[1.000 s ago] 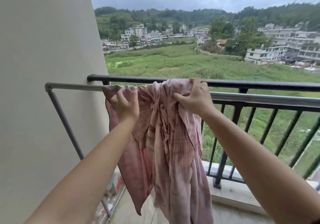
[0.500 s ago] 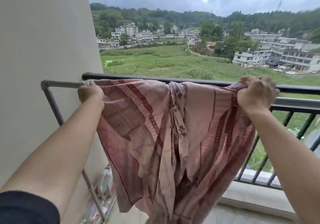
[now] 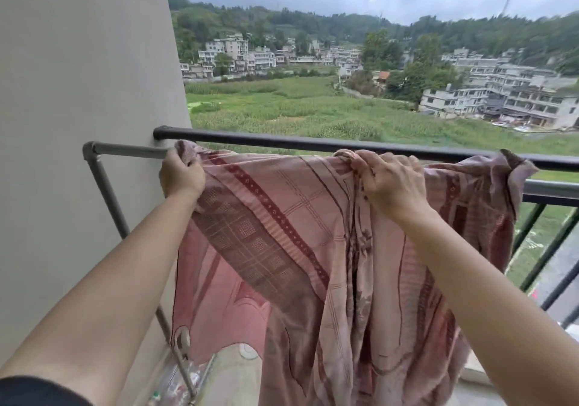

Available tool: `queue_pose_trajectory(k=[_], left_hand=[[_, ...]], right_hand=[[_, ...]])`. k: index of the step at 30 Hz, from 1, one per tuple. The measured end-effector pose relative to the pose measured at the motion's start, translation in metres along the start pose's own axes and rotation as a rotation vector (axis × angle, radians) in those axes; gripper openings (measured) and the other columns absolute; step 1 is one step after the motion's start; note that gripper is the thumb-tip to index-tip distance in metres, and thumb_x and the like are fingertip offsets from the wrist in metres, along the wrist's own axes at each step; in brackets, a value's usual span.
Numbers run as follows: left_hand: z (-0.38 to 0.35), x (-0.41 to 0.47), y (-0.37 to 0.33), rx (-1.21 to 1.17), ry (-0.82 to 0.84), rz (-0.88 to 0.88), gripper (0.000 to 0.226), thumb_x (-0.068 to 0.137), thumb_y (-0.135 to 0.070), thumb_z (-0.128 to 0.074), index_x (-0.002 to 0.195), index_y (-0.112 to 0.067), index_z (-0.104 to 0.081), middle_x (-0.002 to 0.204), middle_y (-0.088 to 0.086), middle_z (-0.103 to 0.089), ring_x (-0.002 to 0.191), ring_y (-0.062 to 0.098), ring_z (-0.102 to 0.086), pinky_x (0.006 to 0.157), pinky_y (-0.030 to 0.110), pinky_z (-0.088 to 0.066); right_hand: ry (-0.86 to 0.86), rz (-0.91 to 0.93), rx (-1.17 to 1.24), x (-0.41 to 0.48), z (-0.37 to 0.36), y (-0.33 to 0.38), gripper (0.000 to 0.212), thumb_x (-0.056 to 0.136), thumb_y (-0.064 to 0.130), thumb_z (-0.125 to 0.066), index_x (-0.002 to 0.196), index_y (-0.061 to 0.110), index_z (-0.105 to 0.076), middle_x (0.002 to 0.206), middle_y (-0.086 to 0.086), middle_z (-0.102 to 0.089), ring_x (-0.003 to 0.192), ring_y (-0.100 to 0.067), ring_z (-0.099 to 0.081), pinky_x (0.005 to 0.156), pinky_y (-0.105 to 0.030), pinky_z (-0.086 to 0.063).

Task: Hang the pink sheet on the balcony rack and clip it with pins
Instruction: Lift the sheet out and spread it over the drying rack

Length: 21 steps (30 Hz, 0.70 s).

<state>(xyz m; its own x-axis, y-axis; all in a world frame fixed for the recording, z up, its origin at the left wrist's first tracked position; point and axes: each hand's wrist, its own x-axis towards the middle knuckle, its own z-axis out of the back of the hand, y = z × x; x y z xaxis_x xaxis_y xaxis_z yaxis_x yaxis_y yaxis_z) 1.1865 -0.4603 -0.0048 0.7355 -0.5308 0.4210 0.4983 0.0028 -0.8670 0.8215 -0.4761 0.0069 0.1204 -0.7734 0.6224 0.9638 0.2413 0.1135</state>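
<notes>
Two hands work along the top edge of the pink sheet in the head view. The left hand is curled round the sheet's left corner, right at the grey rack bar near the wall. The right hand pinches a gathered fold near the middle. The sheet lies draped over the rack bar, just inside the black railing, with its far right corner bunched up on the bar and most of its length hanging toward the floor. Nothing clips it to the bar yet, so the main risk is sliding: the heavier hanging side could drag the cloth off once either hand lets go. The open, overcast setting also suggests a gust could lift the loose right corner over the railing. The thick fold under the right hand may be too bulky for a clip to bite unless it is spread flat. No basket or holder of any kind shows. Some clear plastic things lie at the foot of the rack, possibly bottles, too blurred to tell what, if anything, they hold.
</notes>
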Motion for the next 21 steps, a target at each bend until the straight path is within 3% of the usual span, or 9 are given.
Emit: queue_pose_trajectory(k=[2, 4, 7, 9, 11, 14, 17, 19, 21], left_hand=[[0.011, 0.018, 0.01, 0.001, -0.074, 0.044, 0.036, 0.088, -0.029, -0.065, 0.12, -0.012, -0.058, 0.12, 0.012, -0.065, 0.111, 0.031, -0.061, 0.096, 0.031, -0.044], [0.012, 0.023, 0.016, -0.035, -0.08, 0.042, 0.044, 0.085, -0.037, -0.068, 0.119, -0.011, -0.057, 0.12, 0.011, -0.065, 0.111, 0.029, -0.061, 0.095, 0.03, -0.044], [0.009, 0.009, 0.023, -0.212, 0.036, 0.105, 0.072, 0.07, -0.066, -0.071, 0.122, -0.018, -0.055, 0.115, -0.004, -0.064, 0.104, 0.014, -0.061, 0.092, 0.025, -0.045], [0.011, -0.006, 0.035, -0.363, 0.212, 0.167, 0.084, 0.058, -0.075, -0.075, 0.121, -0.023, -0.058, 0.109, -0.013, -0.066, 0.098, 0.005, -0.063, 0.085, 0.02, -0.047], [0.011, -0.023, 0.056, -0.478, 0.466, 0.281, 0.085, 0.051, -0.072, -0.081, 0.118, -0.021, -0.065, 0.103, -0.008, -0.073, 0.097, 0.013, -0.069, 0.086, 0.028, -0.052], [0.01, -0.047, 0.085, -0.442, 0.868, 0.364, 0.082, 0.053, -0.064, -0.084, 0.121, -0.023, -0.063, 0.109, -0.005, -0.073, 0.104, 0.017, -0.068, 0.097, 0.046, -0.049], [0.014, -0.062, 0.107, -0.323, 1.183, 0.435, 0.07, 0.068, -0.032, -0.087, 0.129, -0.019, -0.055, 0.118, -0.003, -0.07, 0.11, 0.018, -0.065, 0.098, 0.045, -0.049], [0.022, -0.061, 0.114, -0.261, 1.183, 0.474, 0.057, 0.075, -0.017, -0.082, 0.126, -0.013, -0.057, 0.116, 0.002, -0.07, 0.108, 0.021, -0.065, 0.095, 0.04, -0.051], [0.035, -0.049, 0.111, -0.296, 0.997, 0.479, 0.036, 0.084, -0.016, -0.075, 0.117, -0.008, -0.062, 0.11, 0.008, -0.068, 0.098, 0.023, -0.062, 0.087, 0.036, -0.049]], right_hand=[[-0.008, -0.193, -0.026, 0.003, 0.001, -0.007, 0.049, 0.101, 0.044, -0.027, 0.118, 0.019, -0.066, 0.119, -0.017, -0.064, 0.111, -0.039, -0.057, 0.104, -0.048, -0.034], [-0.033, -0.269, -0.003, 0.006, 0.001, 0.0, 0.044, 0.1, 0.039, -0.035, 0.121, 0.014, -0.065, 0.123, -0.022, -0.061, 0.115, -0.041, -0.054, 0.107, -0.05, -0.032], [-0.055, -0.156, 0.131, 0.006, 0.001, 0.039, 0.052, 0.101, 0.048, -0.032, 0.129, 0.015, -0.06, 0.129, -0.019, -0.059, 0.123, -0.039, -0.051, 0.11, -0.053, -0.031], [-0.013, -0.009, 0.173, 0.004, -0.001, 0.074, 0.063, 0.098, 0.062, -0.027, 0.133, 0.019, -0.058, 0.131, -0.013, -0.06, 0.124, -0.035, -0.051, 0.111, -0.052, -0.031], [0.063, 0.127, 0.076, 0.003, -0.007, 0.104, 0.069, 0.094, 0.07, -0.028, 0.138, 0.025, -0.054, 0.133, -0.007, -0.059, 0.126, -0.031, -0.051, 0.115, -0.057, -0.023], [0.158, 0.177, -0.074, 0.002, -0.023, 0.13, 0.067, 0.094, 0.068, -0.034, 0.147, 0.027, -0.041, 0.14, -0.004, -0.052, 0.135, -0.029, -0.043, 0.114, -0.068, 0.001], [0.077, 0.151, -0.037, 0.004, -0.035, 0.141, 0.049, 0.102, 0.049, -0.035, 0.142, 0.025, -0.048, 0.136, -0.004, -0.056, 0.131, -0.03, -0.045, 0.116, -0.068, -0.003], [0.036, 0.127, -0.036, 0.008, -0.039, 0.147, 0.041, 0.104, 0.041, -0.034, 0.134, 0.023, -0.055, 0.129, -0.008, -0.06, 0.124, -0.033, -0.051, 0.116, -0.063, -0.011], [0.031, 0.116, -0.036, 0.014, -0.039, 0.151, 0.038, 0.104, 0.036, -0.035, 0.126, 0.018, -0.06, 0.124, -0.011, -0.062, 0.117, -0.036, -0.054, 0.113, -0.058, -0.021]])
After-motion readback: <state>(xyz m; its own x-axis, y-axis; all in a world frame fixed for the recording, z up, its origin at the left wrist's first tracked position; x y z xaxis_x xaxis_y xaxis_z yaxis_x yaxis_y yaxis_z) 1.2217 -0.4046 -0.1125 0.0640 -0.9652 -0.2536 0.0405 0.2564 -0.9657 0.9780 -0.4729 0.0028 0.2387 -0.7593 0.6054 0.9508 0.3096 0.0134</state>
